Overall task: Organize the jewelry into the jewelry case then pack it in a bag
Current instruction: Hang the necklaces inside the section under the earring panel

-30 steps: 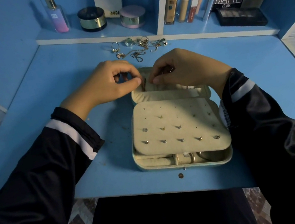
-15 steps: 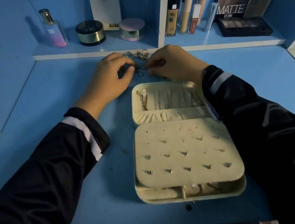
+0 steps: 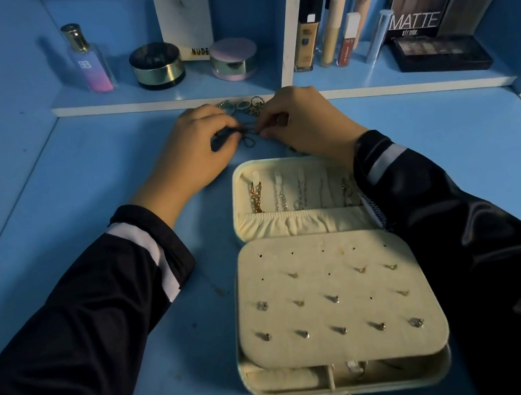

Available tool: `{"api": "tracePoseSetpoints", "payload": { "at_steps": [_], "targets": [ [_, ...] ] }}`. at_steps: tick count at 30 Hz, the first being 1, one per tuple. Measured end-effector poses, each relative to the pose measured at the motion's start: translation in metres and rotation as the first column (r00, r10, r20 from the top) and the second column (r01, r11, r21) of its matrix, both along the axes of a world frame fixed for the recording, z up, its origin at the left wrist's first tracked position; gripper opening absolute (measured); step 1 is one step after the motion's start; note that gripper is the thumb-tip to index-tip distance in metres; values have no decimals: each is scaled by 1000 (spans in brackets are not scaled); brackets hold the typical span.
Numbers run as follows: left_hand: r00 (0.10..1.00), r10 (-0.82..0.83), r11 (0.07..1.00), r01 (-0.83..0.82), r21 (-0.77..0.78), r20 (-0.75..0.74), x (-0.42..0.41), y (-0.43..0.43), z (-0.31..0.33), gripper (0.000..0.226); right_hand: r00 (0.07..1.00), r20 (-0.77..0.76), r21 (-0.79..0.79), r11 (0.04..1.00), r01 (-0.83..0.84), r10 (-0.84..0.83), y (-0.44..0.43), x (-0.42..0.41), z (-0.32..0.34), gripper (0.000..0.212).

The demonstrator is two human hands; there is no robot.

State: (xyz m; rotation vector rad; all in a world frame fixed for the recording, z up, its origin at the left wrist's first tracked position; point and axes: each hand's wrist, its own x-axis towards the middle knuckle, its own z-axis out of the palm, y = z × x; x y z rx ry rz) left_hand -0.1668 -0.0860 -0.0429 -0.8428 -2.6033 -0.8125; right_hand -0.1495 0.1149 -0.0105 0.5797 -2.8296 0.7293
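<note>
A cream jewelry case (image 3: 295,222) lies open on the blue desk. Its lid holds several hanging chains (image 3: 281,195), and its flap (image 3: 335,295) carries several stud earrings. Beyond the case, my left hand (image 3: 194,146) and my right hand (image 3: 301,120) both pinch a thin dark chain (image 3: 248,135) between their fingertips, just above the desk. A small heap of rings and loose jewelry (image 3: 244,105) lies right behind my fingers, partly hidden by them.
A low shelf (image 3: 165,97) runs along the back with a perfume bottle (image 3: 87,59), two round jars (image 3: 157,65), tubes and makeup palettes (image 3: 439,56). Blue walls close the desk (image 3: 80,211) at left and right.
Both hands left the case lid and moved back to the jewelry heap, where they took hold of a thin chain. The view has tilted closer to the case.
</note>
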Motion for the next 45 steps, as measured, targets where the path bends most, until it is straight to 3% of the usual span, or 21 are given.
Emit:
{"api": "tracePoseSetpoints", "payload": {
  "at_steps": [9, 16, 25, 35, 45],
  "targets": [
    [999, -19, 996, 21, 84, -33, 3, 1, 2, 23, 999, 41, 30, 999, -18, 17, 1, -2, -4, 7],
    [999, -2, 920, -14, 392, 40, 19, 11, 13, 18, 996, 85, -240, 970, 45, -25, 1, 6, 22, 8],
    [959, -152, 797, -24, 604, 240, 37, 23, 30, 6, 993, 85, -486, 873, -31, 83, 3, 25, 53, 4],
    [932, -263, 704, 11, 710, 247, 54, 32, 50, 7, 990, 95, -521, 853, -42, 107, 6, 50, 70, 4],
    [977, -197, 810, 114, 575, 84, 66, 26, 58, 4, 990, 125, -462, 887, -6, 72, 12, 77, 62, 5]
  ]
}}
